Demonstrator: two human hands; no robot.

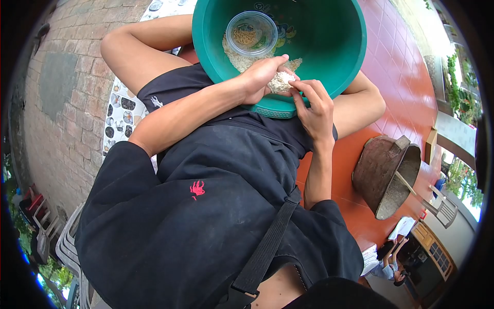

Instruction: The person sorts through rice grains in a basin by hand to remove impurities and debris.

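My left hand [259, 78] is cupped around a heap of pale grains [280, 82], held over the near rim of a green basin [319, 46]. The thumb and fingertips of my right hand [315, 105] are pinched together at the edge of this heap; anything between them is too small to make out. More pale grains [241, 61] lie in the basin's bottom. On them stands a clear round plastic tub [252, 33] with some brownish grains [244, 36] in it. The basin rests between the bent legs.
A large brown pot [378, 165] with a stick [405, 183] in it lies tilted on the red tiled floor [334, 175] at the right. Another person [388, 268] is in the lower right background. Stacked chairs [69, 247] stand at the lower left, near brick paving [51, 149].
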